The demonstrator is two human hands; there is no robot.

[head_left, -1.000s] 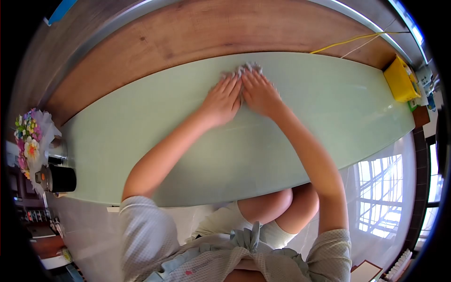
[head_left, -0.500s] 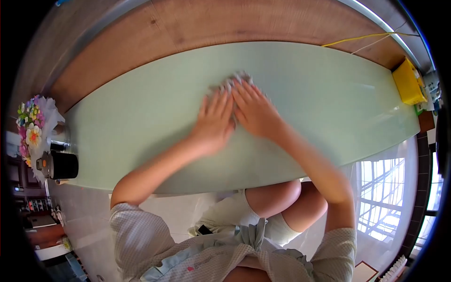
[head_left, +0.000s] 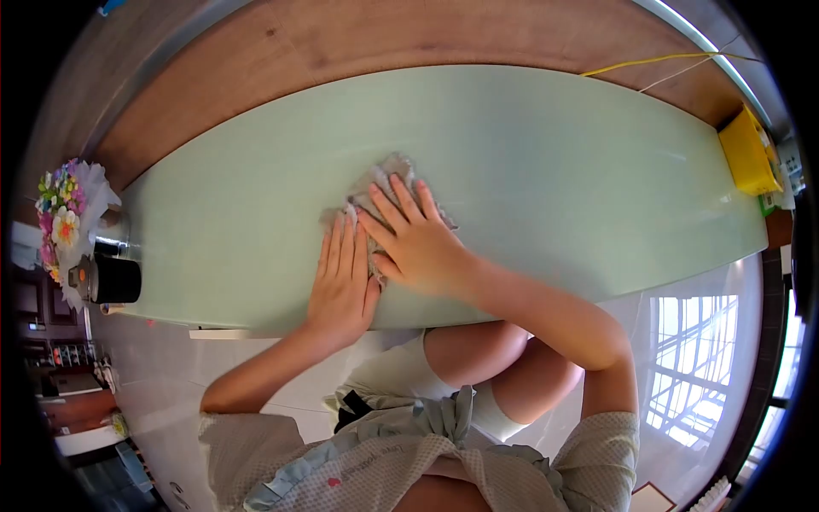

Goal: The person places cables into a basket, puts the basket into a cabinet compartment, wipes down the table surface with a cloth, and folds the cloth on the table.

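Observation:
A crumpled greyish cloth (head_left: 392,167) lies on the pale green tabletop (head_left: 554,188), left of its middle. My right hand (head_left: 420,243) rests flat on the cloth with its fingers spread, covering much of it. Beside it, my left hand (head_left: 339,286) lies flat with straight fingers, the fingertips on the cloth's left edge and the palm near the table's front edge. Neither hand is wrapped round the cloth; both press it from above. Part of the cloth is hidden under my fingers.
At the left end stand a bouquet of colourful flowers (head_left: 64,226) and a black cylindrical container (head_left: 118,280). A yellow box (head_left: 751,154) sits at the right end. A yellow cable (head_left: 648,61) crosses the wooden panel (head_left: 384,34) behind the table.
Both hands have come nearer to me and to the left, with the cloth under them. My right hand's fingers are more spread, and more of the cloth shows.

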